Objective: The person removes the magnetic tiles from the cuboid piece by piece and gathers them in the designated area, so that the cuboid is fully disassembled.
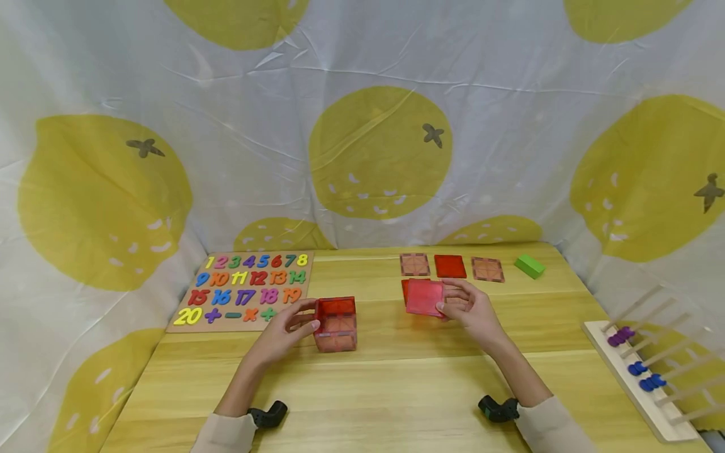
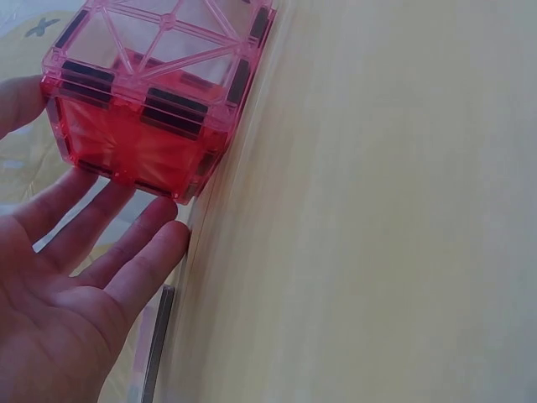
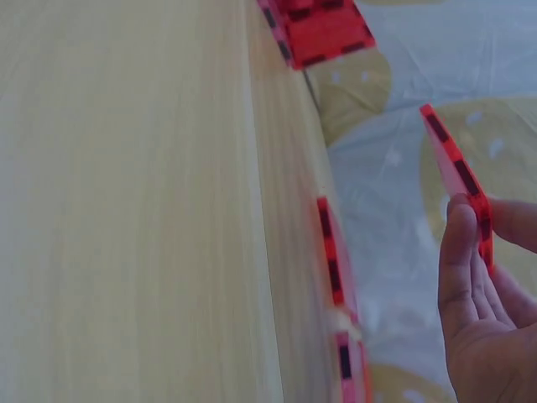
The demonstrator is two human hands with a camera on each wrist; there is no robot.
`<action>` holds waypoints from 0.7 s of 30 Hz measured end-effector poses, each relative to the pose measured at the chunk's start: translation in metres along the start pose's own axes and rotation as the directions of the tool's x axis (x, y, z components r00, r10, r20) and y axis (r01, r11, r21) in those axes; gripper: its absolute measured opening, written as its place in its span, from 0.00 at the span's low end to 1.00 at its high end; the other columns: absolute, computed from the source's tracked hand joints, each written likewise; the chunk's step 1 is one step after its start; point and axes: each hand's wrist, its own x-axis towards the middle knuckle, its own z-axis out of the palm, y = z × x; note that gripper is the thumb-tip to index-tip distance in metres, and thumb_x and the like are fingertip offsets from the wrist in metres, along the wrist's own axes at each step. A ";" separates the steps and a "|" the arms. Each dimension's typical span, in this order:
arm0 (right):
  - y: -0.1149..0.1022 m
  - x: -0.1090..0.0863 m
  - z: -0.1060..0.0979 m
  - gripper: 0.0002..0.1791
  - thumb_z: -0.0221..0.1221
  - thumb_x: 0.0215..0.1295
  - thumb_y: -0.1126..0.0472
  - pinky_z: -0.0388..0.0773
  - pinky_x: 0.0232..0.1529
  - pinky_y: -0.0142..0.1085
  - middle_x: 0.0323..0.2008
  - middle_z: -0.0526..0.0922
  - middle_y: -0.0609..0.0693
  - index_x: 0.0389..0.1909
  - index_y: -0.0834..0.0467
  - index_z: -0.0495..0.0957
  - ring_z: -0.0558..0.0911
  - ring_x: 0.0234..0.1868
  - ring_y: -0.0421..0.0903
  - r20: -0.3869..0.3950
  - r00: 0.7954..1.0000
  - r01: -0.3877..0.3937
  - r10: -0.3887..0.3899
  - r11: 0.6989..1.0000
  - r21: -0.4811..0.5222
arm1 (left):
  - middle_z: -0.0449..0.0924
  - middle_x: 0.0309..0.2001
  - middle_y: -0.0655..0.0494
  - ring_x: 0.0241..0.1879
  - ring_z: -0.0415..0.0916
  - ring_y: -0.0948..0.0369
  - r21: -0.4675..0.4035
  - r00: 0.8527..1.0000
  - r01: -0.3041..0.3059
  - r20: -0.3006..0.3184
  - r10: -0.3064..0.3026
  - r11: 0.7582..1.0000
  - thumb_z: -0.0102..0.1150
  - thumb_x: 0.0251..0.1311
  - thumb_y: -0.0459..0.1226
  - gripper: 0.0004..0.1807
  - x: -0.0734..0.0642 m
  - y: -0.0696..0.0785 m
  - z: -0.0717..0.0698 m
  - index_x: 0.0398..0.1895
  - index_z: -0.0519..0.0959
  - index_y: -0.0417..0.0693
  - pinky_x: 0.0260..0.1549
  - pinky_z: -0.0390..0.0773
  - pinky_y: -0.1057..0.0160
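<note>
On the wooden table [image 1: 385,390], the left hand [image 1: 283,328] grips a translucent red plastic box [image 1: 337,343], apparently for steadiness; farther right, the right hand [image 1: 471,313] pinches a raised pinkish-red square plastic tile [image 1: 425,297].

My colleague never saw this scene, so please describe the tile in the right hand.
On the wooden table, find the row of three square tiles. Nearer the viewer, the right hand pinches a translucent red tile. Unlike those flat-lying neighbours, it is held above the table.
</note>
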 end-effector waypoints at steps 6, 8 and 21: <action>0.004 -0.005 -0.027 0.34 0.65 0.70 0.64 0.89 0.44 0.35 0.61 0.73 0.68 0.75 0.60 0.65 0.88 0.42 0.39 -0.039 0.999 0.005 -0.006 0.999 -0.035 | 0.67 0.74 0.38 0.69 0.72 0.37 -0.019 1.000 0.026 0.010 -0.026 0.999 0.60 0.73 0.45 0.31 0.000 -0.001 0.001 0.74 0.67 0.46 0.64 0.78 0.43; 0.004 -0.007 -0.035 0.35 0.65 0.70 0.63 0.89 0.44 0.36 0.62 0.73 0.68 0.75 0.61 0.64 0.89 0.43 0.40 -0.052 0.999 0.002 -0.005 0.999 -0.054 | 0.67 0.74 0.38 0.69 0.71 0.36 -0.026 0.999 0.039 0.008 -0.039 0.999 0.60 0.73 0.45 0.31 0.000 -0.001 0.001 0.74 0.67 0.45 0.64 0.78 0.43; 0.016 -0.014 -0.089 0.36 0.65 0.71 0.56 0.87 0.41 0.31 0.50 0.82 0.38 0.76 0.59 0.64 0.88 0.41 0.34 -0.180 0.984 -0.036 0.009 0.989 -0.145 | 0.67 0.74 0.38 0.69 0.72 0.37 -0.026 0.998 0.057 0.004 -0.057 0.998 0.60 0.72 0.46 0.32 -0.001 -0.001 0.000 0.74 0.68 0.44 0.64 0.78 0.45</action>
